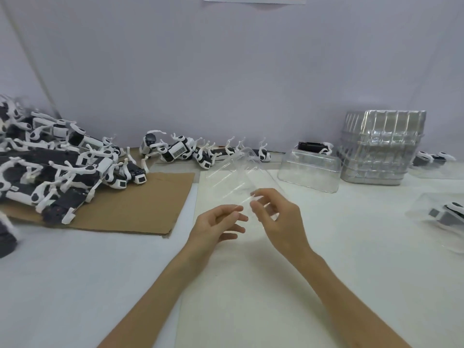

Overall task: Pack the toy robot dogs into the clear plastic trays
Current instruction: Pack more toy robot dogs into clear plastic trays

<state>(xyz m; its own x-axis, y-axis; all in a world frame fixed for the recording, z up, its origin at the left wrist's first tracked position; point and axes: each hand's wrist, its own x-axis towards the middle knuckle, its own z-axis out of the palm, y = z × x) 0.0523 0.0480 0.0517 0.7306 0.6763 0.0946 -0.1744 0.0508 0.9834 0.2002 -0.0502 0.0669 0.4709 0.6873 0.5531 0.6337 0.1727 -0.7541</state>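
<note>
A clear plastic tray (234, 177) is held tilted above the middle of the table, hard to see against the white surface. My left hand (217, 226) pinches its near edge with thumb and fingers. My right hand (278, 217) grips the same edge from the right, fingers curled over it. A large heap of black-and-white toy robot dogs (54, 169) lies at the left on a cardboard sheet (140, 209). A smaller row of dogs (180, 150) lies along the back wall.
A tall stack of clear trays (379, 146) stands at the back right, with a single tray (311, 173) upside down beside it. A packed tray with a dog (444, 217) sits at the right edge. A wall closes off the table's far side.
</note>
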